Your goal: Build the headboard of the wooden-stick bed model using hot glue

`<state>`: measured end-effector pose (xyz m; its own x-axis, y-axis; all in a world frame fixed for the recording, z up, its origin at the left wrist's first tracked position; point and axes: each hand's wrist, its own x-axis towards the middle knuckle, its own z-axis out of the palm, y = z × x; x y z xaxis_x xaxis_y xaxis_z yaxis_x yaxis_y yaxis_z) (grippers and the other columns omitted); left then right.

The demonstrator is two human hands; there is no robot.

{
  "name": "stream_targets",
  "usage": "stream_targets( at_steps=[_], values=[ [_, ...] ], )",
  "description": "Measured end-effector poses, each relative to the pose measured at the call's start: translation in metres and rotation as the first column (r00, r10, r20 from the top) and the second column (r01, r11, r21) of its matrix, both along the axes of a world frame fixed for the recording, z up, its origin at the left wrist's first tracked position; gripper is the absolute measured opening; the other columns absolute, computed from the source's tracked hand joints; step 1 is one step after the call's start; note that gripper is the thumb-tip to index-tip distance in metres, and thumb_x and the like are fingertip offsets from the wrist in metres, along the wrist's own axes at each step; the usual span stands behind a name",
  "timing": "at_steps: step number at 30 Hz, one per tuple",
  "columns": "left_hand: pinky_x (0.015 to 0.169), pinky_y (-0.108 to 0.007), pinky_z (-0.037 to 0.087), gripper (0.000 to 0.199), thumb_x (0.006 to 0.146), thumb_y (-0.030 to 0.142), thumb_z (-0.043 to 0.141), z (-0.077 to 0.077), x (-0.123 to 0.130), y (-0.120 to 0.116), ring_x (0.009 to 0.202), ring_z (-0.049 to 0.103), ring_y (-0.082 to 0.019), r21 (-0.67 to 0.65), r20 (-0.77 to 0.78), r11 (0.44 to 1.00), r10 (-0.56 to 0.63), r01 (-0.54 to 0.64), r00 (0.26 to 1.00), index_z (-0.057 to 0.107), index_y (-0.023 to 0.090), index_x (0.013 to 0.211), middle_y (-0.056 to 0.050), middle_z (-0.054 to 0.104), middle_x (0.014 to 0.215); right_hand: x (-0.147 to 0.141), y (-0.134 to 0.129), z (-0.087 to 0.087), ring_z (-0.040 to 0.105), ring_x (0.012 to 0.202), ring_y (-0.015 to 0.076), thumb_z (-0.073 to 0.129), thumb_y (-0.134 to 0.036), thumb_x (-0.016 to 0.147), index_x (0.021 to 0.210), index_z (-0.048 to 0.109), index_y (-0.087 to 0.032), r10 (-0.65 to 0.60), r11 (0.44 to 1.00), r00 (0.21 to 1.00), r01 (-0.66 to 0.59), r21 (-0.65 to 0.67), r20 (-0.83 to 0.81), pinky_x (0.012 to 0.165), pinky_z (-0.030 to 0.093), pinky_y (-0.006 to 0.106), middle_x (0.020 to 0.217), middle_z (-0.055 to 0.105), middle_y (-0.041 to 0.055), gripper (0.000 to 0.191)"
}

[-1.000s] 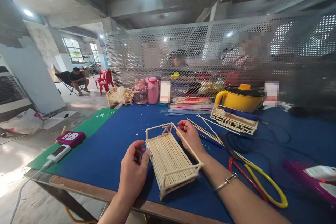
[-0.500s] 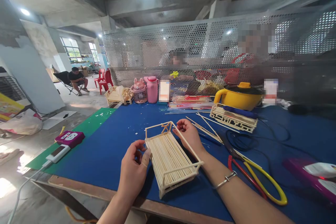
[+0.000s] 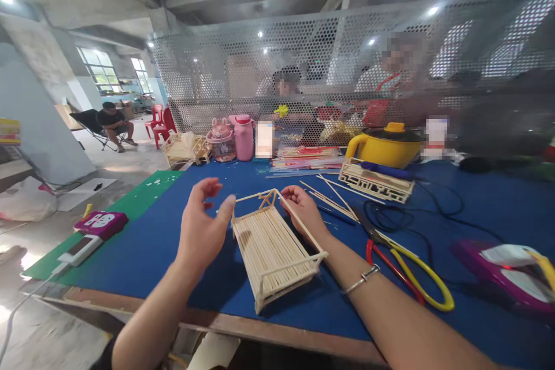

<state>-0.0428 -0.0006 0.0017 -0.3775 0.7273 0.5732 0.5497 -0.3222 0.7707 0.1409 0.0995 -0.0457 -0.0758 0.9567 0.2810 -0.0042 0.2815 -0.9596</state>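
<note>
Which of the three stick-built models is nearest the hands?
The slatted model, between left hand and right hand. The left model sits farther back by the pink jar; the right model, before the yellow pot.

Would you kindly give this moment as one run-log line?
left hand: spread beside stick frame | right hand: curled at side rail, grip unclear | stick frame: on blue mat | pliers-like tool: to its right

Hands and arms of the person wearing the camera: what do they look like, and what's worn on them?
Both the left hand and right hand are gloveless. A thin silvery bangle circles the right wrist; a dark sleeve shows near the left elbow.
</note>
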Motion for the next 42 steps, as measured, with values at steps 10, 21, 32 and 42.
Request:
stream_targets(
  at_steps=[10,21,32,42],
  values=[
    [0.059,-0.027,0.046,0.053,0.081,0.065,0.039,0.01,-0.019,0.081,0.064,0.06,-0.016,-0.214,0.735,0.689,-0.353,0.692,0.579,0.06,0.016,0.086,-0.005,0.065,0.074,-0.001,-0.01,0.01,0.054,0.077,0.0132,0.057,-0.012,0.054,0.085,0.053,-0.021,0.197,0.98,0.98,-0.196,0.043,-0.004,0.075,0.041,0.028,0.08,0.058,-0.0029,0.031],
    [0.057,-0.025,0.043,0.042,0.081,0.055,0.049,-0.015,-0.025,0.07,0.058,0.053,-0.012,-0.164,0.577,0.873,-0.293,0.46,0.763,0.06,0.015,0.086,0.0,0.057,0.067,-0.003,-0.012,0.015,0.053,0.08,0.0139,0.061,-0.015,0.059,0.089,0.05,-0.021,0.233,0.972,0.972,-0.233,0.026,0.009,0.076,0.041,0.029,0.085,0.058,-0.0018,0.033],
    [0.105,-0.064,0.009,0.007,0.072,0.033,0.071,-0.006,0.013,0.013,0.133,0.027,-0.04,0.3,-0.706,0.951,0.272,-0.073,0.654,0.071,0.026,0.07,-0.006,0.042,0.142,-0.006,-0.018,0.016,0.052,0.074,0.013,0.055,-0.015,0.06,0.084,0.05,-0.021,0.241,0.97,0.971,-0.24,0.041,-0.006,0.07,0.04,0.028,0.079,0.057,-0.0026,0.025],
    [0.105,-0.059,0.019,0.011,0.075,0.034,0.068,-0.011,0.027,0.012,0.128,0.034,-0.036,0.358,-0.646,0.926,0.339,-0.121,0.685,0.067,0.023,0.075,-0.009,0.042,0.139,-0.007,-0.018,0.012,0.05,0.068,0.0119,0.055,-0.015,0.06,0.079,0.051,-0.02,0.239,0.97,0.971,-0.239,0.051,-0.008,0.067,0.04,0.027,0.073,0.054,-0.0045,0.02]
  ],
)
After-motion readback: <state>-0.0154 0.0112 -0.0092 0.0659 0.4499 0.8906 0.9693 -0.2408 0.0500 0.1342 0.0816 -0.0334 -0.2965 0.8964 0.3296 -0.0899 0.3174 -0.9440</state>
